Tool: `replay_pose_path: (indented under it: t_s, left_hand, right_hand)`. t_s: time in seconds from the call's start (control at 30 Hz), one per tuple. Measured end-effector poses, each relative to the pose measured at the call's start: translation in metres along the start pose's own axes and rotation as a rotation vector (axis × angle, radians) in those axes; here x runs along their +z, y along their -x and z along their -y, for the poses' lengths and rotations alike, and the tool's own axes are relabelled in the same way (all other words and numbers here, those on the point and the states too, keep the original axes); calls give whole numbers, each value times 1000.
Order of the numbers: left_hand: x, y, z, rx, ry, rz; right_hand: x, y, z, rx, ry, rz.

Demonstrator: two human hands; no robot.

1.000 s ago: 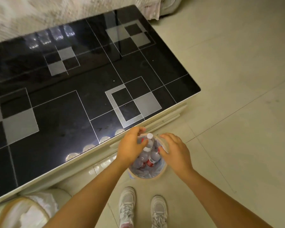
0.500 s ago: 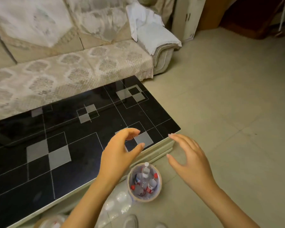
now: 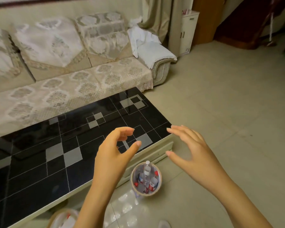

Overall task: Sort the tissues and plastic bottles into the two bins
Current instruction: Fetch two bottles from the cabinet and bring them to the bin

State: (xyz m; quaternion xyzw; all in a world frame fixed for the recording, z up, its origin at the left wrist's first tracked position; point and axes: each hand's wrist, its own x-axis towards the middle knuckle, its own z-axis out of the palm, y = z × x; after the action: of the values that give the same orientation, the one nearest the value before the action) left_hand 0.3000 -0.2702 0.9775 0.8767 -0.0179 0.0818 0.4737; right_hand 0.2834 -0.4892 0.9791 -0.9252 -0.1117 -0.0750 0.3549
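A: Hands, head view?
B: Left hand (image 3: 113, 155) raised over the near edge of the table (image 3: 39, 165), fingers loosely curved, thumb apart from them — holds nothing. Right hand (image 3: 190, 150) level with it, off the table's right end, fingers spread and nearly straight, also holding nothing. Palms face each other, well apart.

A: Task things?
B: Bin (image 3: 146, 180) on the floor (image 3: 220, 112) just beside the table's front edge, below and between the hands. Bottles (image 3: 146, 174) inside, clear with red caps and labels; one white-capped neck stands above the rim. Second bin (image 3: 62, 218) at the bottom edge, near the left forearm, mostly cut off; white contents with a bit of red, too blurred to name.

A: Surface, room?
B: Tabletop is black glass with grey squares and thin white lines, cream frame. Sofa (image 3: 69, 86) behind it under patterned lace covers; white cloth (image 3: 148, 48) heaped on its right arm. Floor is pale tile — a shoe tip (image 3: 164, 224) shows at the bottom edge.
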Motion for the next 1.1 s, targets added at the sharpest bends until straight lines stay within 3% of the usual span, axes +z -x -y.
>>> replay_pose_path:
  t_s: [0.3,0.53,0.73,1.1]
  left_hand:
    - [-10,6,-34,170,-1,192]
    - [30,10,-60,204,140,345]
    - [100,-10,-103,237,160,403]
    - [284,-42,-211,298,167,455]
  right_hand:
    - [-35,64,30,124,83,-194]
    - [-65,101,7,241,172,-299]
    - [-121,107,-53,311,188,-399]
    - [-250,103,-190,364,212,-389]
